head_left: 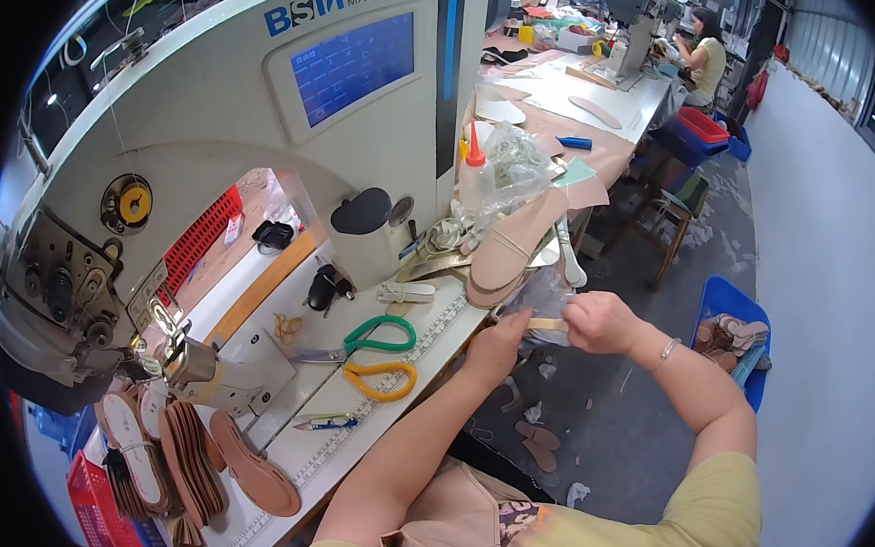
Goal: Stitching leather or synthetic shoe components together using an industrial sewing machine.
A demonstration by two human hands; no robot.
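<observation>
Past the right edge of the sewing table, my left hand (496, 345) and my right hand (600, 322) are close together. Between them stretches a short flat tan strip (547, 324), with the fingers of each hand closed at one of its ends. Just behind the strip is a crumpled clear plastic bag (536, 295), partly covered by my fingers. Beyond it, at the table's edge, lies a tied bundle of beige insoles (516, 240). What the strip is made of, I cannot tell.
A large sewing machine (235, 141) fills the left. Scissors with green and orange handles (379, 372) lie on the table near stacked brown soles (191, 459). A blue bin (706, 300) stands on the floor at right. Another person (709, 65) sits far back.
</observation>
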